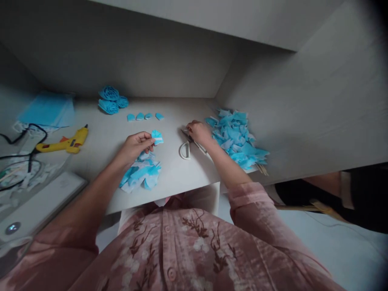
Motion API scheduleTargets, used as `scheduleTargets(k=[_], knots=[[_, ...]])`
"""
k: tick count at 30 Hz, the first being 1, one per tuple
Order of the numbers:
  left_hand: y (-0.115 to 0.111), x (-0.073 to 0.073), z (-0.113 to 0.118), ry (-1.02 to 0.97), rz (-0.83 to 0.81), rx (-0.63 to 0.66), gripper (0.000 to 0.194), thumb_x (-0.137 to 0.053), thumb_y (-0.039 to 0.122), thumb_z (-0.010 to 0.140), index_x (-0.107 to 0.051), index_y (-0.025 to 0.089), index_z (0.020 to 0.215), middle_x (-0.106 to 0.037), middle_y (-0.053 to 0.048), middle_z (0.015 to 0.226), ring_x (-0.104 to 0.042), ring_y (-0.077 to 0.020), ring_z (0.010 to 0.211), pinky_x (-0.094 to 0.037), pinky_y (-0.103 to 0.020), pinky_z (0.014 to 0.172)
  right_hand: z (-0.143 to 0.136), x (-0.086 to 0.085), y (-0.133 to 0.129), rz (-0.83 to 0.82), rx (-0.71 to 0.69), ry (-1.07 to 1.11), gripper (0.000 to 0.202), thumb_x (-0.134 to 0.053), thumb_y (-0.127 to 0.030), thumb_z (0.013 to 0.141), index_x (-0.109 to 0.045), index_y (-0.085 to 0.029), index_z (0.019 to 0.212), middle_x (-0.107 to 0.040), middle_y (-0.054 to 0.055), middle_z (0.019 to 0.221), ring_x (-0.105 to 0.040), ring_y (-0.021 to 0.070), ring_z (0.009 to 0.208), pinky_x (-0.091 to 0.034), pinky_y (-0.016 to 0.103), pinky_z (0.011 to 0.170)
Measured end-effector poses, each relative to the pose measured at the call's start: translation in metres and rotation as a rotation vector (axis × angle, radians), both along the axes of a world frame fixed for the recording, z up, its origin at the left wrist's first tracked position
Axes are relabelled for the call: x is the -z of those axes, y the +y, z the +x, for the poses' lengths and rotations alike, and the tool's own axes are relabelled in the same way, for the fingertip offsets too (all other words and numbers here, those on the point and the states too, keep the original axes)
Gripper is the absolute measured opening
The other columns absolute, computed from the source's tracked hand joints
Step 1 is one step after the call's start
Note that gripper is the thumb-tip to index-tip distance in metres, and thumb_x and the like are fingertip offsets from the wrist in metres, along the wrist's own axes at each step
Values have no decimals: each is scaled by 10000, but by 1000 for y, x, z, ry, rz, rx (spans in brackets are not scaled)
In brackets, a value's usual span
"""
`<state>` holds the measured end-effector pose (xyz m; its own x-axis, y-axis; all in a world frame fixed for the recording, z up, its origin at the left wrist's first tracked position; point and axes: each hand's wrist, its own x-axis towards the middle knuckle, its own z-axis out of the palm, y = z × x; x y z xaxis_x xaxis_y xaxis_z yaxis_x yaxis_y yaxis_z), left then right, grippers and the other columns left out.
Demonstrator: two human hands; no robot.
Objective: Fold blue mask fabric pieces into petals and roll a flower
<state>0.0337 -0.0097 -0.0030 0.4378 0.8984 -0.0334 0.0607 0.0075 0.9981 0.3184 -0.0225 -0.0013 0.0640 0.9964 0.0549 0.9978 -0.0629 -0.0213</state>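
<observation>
Your left hand (140,142) has the small blue piece (157,136) pinched at its edge, above the tabletop (172,176) near loose scraps (144,173). I'd go light so it doesn't crumple. Right hand (198,132) is at the scissors (190,140), can't tell its grip, so mind those blades.

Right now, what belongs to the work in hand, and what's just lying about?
Likely the work's:
blue piece in left hand
scissors by right hand
four small blue pieces
both blue heaps
rosettes
glue gun

Seemingly just lying about:
white device
white scraps
</observation>
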Motion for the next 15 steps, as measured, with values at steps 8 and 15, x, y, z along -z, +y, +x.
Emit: scheduleTargets(k=[8, 15], knots=[[-1, -2, -1, 31, 13, 23, 267, -775, 401, 682, -653, 170, 731, -650, -12, 597, -522, -97, 510, -398, -239, 527, -21, 11, 8, 4, 117, -38, 353, -450, -79, 976, -754, -76, 1154, -740, 246, 1166, -736, 306, 1086, -529, 329, 864], [0, -2, 0, -7, -29, -19, 275, -803, 380, 656, -652, 177, 764, -691, -23, 696, -569, -112, 565, -404, -238, 523, 6, 34, 10, 193, 247, 467, 255, -528, -194, 951, -761, -109, 1012, -773, 174, 1021, -730, 246, 955, -511, 316, 836]])
